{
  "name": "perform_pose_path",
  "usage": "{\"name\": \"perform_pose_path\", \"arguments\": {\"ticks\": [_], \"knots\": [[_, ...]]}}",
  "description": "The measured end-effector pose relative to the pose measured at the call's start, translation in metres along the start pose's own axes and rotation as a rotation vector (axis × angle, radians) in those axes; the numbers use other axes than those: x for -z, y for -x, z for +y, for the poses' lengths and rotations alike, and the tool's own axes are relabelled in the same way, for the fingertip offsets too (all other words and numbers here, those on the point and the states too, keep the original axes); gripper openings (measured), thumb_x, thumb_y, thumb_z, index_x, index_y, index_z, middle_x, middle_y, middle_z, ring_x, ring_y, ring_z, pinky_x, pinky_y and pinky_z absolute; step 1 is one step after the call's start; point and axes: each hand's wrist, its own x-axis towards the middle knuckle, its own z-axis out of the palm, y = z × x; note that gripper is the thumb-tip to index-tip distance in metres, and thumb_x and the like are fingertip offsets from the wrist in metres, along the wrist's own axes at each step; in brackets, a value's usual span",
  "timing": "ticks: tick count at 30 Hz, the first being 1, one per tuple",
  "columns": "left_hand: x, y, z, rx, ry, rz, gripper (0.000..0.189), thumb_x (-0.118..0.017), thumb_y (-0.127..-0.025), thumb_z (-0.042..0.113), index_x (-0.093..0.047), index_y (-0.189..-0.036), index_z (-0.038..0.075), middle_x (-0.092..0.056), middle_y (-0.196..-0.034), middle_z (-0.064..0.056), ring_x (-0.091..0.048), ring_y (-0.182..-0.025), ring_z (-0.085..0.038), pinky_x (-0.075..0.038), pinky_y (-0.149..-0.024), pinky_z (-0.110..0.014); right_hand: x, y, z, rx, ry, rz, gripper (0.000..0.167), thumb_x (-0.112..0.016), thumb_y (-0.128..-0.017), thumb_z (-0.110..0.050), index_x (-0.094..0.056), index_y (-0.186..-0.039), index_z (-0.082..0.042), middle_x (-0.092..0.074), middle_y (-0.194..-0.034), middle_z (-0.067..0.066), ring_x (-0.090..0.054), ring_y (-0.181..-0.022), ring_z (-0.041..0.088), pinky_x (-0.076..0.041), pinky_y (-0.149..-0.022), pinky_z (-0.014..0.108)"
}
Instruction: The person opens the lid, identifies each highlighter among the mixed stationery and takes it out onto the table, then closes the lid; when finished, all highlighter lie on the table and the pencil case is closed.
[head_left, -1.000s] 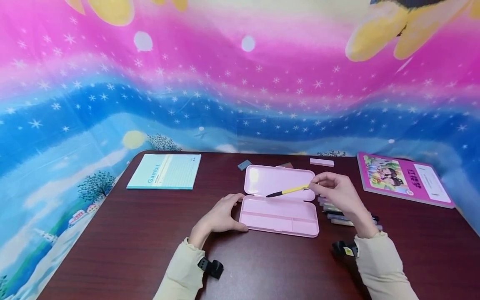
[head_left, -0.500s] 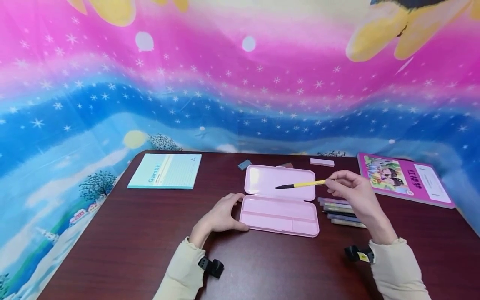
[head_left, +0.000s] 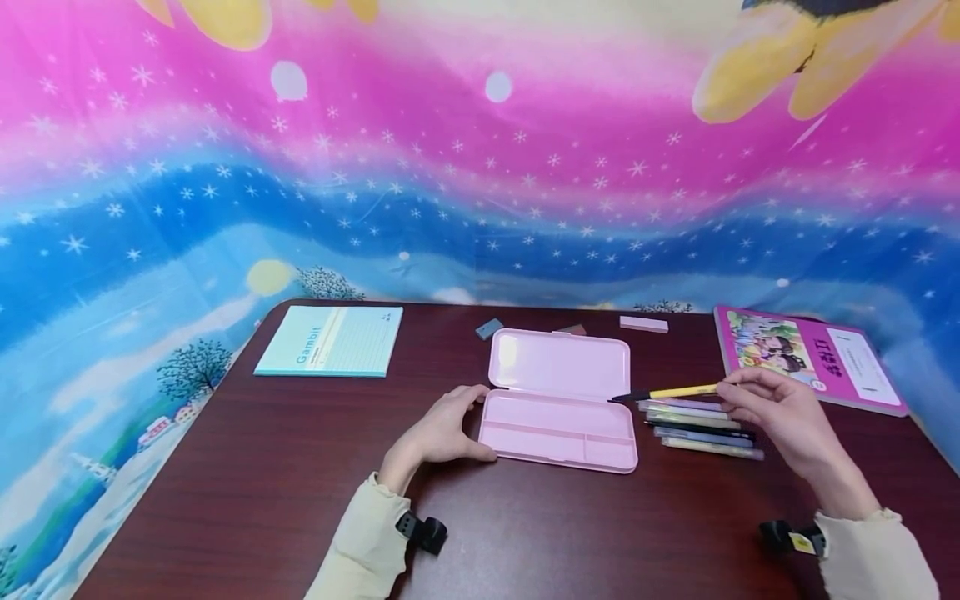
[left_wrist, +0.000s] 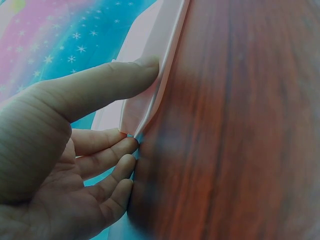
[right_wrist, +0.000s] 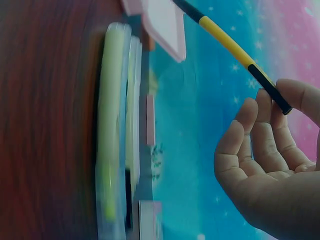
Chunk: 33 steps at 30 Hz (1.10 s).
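A pink pencil case (head_left: 536,414) lies open on the table, its lid folded back and its divided tray bare. My left hand (head_left: 442,429) holds the left end of the case; in the left wrist view the thumb presses on the near edge while the fingertips touch the corner. Raised over the table, my right hand (head_left: 787,417) pinches a yellow pen (head_left: 684,391) with a black front part by its rear end. Its tip points left, toward the right side of the case. Under and beside it lies a row of several capped pens (head_left: 705,437).
A pale green notebook (head_left: 330,342) lies at the back left, a pink book (head_left: 813,358) at the back right. Behind the lid are a blue-grey eraser (head_left: 489,329), a partly hidden brown block (head_left: 573,330) and a pink block (head_left: 643,324). A printed cloth (head_left: 480,208) hangs behind.
My right hand has moved right and slightly down with the yellow pen, from over the lid to over the row of pens. My left hand and the case have stayed put.
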Motion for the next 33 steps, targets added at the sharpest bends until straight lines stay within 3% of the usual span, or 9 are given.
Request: {"name": "perform_pose_path", "arguments": {"ticks": [7, 13, 17, 22, 25, 33], "knots": [[0.0, 0.0, 0.0, -0.006, -0.006, 0.0, 0.077, -0.086, -0.067, 0.028, -0.049, -0.131, 0.004, -0.054, -0.123, -0.01, -0.05, -0.112, -0.026, -0.042, -0.095, -0.045, 0.022, 0.015, 0.011, 0.022, 0.002, 0.008, 0.013, -0.058, -0.094, -0.001, -0.069, -0.095, -0.008, -0.071, -0.089, -0.003, -0.067, -0.078, 0.009, -0.054, -0.067, 0.023], [0.0, 0.0, 0.0, -0.006, -0.004, 0.003, 0.077, -0.086, -0.067, 0.027, -0.049, -0.131, 0.004, -0.054, -0.124, -0.01, -0.05, -0.112, -0.027, -0.042, -0.095, -0.045, 0.04, 0.028, 0.021, -0.024, 0.009, 0.003, 0.014, -0.056, -0.095, -0.001, -0.068, -0.097, -0.008, -0.07, -0.091, -0.001, -0.067, -0.08, 0.011, -0.054, -0.068, 0.024], [0.0, 0.0, 0.0, -0.004, -0.002, 0.002, 0.076, -0.086, -0.067, 0.027, -0.05, -0.13, 0.005, -0.054, -0.123, -0.01, -0.05, -0.112, -0.027, -0.041, -0.095, -0.046, 0.051, 0.033, 0.025, -0.047, 0.11, 0.005, 0.014, -0.055, -0.096, -0.002, -0.067, -0.097, -0.009, -0.07, -0.089, -0.001, -0.067, -0.079, 0.011, -0.054, -0.067, 0.024], [0.0, 0.0, 0.001, -0.007, -0.003, -0.004, 0.078, -0.086, -0.067, 0.028, -0.049, -0.132, 0.005, -0.053, -0.124, -0.01, -0.049, -0.113, -0.027, -0.041, -0.095, -0.045, 0.057, 0.036, 0.029, -0.089, 0.33, -0.003, 0.009, -0.058, -0.096, -0.009, -0.065, -0.1, -0.005, -0.07, -0.089, -0.004, -0.067, -0.078, 0.011, -0.054, -0.067, 0.025], [0.0, 0.0, 0.001, -0.006, -0.003, -0.001, 0.079, -0.086, -0.067, 0.028, -0.048, -0.133, 0.004, -0.053, -0.126, -0.011, -0.049, -0.113, -0.027, -0.041, -0.095, -0.045, 0.059, 0.037, 0.031, -0.112, 0.424, -0.005, 0.015, -0.059, -0.096, -0.015, -0.063, -0.102, -0.002, -0.07, -0.09, -0.005, -0.067, -0.079, 0.011, -0.055, -0.068, 0.026], [0.0, 0.001, -0.002, -0.006, -0.008, 0.0, 0.08, -0.086, -0.067, 0.028, -0.048, -0.133, 0.004, -0.053, -0.127, -0.011, -0.05, -0.113, -0.027, -0.042, -0.095, -0.045, 0.064, 0.037, 0.033, -0.102, 0.407, -0.02, 0.011, -0.058, -0.096, -0.012, -0.062, -0.101, -0.003, -0.07, -0.09, -0.001, -0.067, -0.08, 0.012, -0.055, -0.068, 0.026]]}}
